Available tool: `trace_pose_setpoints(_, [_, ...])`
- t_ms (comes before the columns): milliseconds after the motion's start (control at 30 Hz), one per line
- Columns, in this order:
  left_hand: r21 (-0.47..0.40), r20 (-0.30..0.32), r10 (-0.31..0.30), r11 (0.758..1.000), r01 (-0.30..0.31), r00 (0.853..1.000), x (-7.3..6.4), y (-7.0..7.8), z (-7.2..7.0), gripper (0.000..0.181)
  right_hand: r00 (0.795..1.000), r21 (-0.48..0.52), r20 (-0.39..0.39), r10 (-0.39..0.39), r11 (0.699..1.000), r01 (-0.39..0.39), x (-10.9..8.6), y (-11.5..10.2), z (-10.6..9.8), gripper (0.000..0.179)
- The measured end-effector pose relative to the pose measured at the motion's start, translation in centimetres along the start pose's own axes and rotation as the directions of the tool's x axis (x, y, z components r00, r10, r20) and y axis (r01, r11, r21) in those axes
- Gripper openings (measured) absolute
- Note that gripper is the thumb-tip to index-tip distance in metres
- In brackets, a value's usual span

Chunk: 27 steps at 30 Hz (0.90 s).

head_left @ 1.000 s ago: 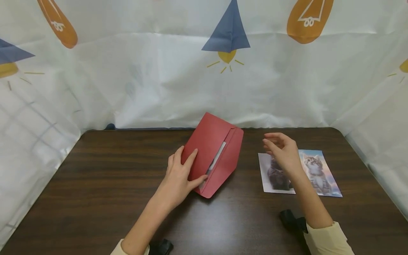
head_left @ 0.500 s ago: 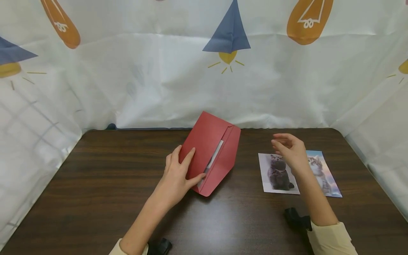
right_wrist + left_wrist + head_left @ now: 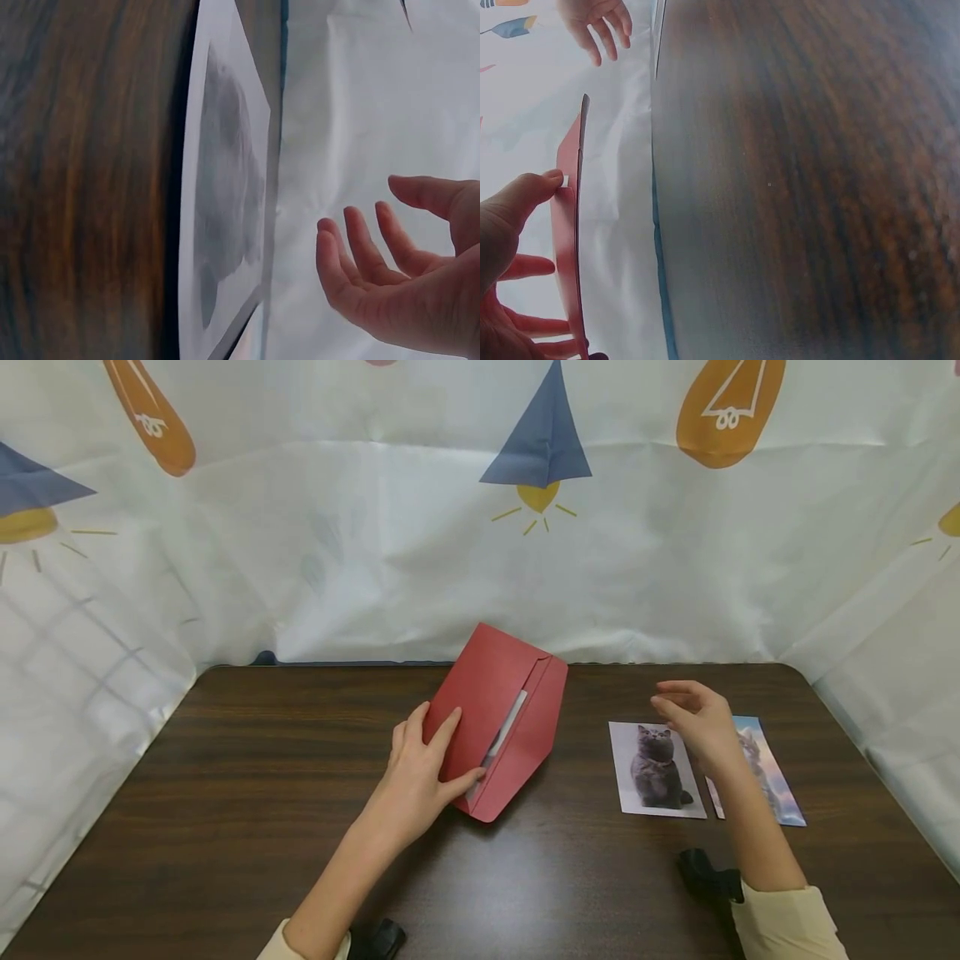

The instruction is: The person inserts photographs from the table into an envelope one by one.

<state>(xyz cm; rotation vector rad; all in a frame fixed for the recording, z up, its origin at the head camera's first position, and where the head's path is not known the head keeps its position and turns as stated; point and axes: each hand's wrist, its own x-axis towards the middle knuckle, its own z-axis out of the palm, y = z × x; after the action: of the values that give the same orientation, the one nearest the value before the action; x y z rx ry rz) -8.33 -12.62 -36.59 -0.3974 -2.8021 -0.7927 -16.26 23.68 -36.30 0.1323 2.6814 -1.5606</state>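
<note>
My left hand (image 3: 412,777) holds a red envelope (image 3: 491,685) at its lower left part, the thumb beside the opening under the raised flap. A white strip of paper (image 3: 509,722) shows inside that opening. In the left wrist view the envelope (image 3: 570,240) appears nearly edge-on, raised off the tabletop. My right hand (image 3: 701,727) hovers over the right side with loosely bent fingers and nothing in them. Below it lies a grey cat picture (image 3: 657,772), also seen in the right wrist view. Partly behind the right forearm is a tabby kitten picture (image 3: 782,793).
A dark wood-grain table (image 3: 225,827) fills the lower view. White cloth (image 3: 337,552) printed with lamps and bulbs hangs behind and beside it. Black devices (image 3: 708,875) are worn at both wrists.
My right hand has drifted right and slightly nearer, so more of the grey cat picture shows and less of the kitten picture. The envelope and left hand have shifted slightly left.
</note>
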Motion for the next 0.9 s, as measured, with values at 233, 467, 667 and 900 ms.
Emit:
trace_pose_setpoints(233, [-0.003, 0.0, 0.001, 1.0, -0.001, 1.0, 0.0, 0.0, -0.1, 0.076, 0.999, 0.008, 0.019, 0.033, 0.999, -0.033, 0.1, 0.6, -0.5, 0.051])
trace_pose_setpoints(467, [-0.015, 0.012, -0.007, 1.0, 0.007, 1.0, 0.0, 0.1, -0.2, 0.077, 0.998, -0.02, 0.04, 0.056, 0.998, -0.056, 0.2, 1.3, -1.3, 0.055])
trace_pose_setpoints(667, [-0.037, 0.027, -0.023, 0.999, 0.024, 0.999, -0.1, 0.2, -0.3, 0.077, 0.993, -0.025, 0.072, 0.097, 0.995, -0.096, 0.3, 1.9, -1.9, 0.059])
trace_pose_setpoints(900, [-0.045, 0.038, -0.03, 0.998, 0.032, 0.999, 0.1, 0.3, -0.4, 0.078, 0.991, -0.047, 0.083, 0.104, 0.994, -0.1, 0.6, 2.3, -2.2, 0.06])
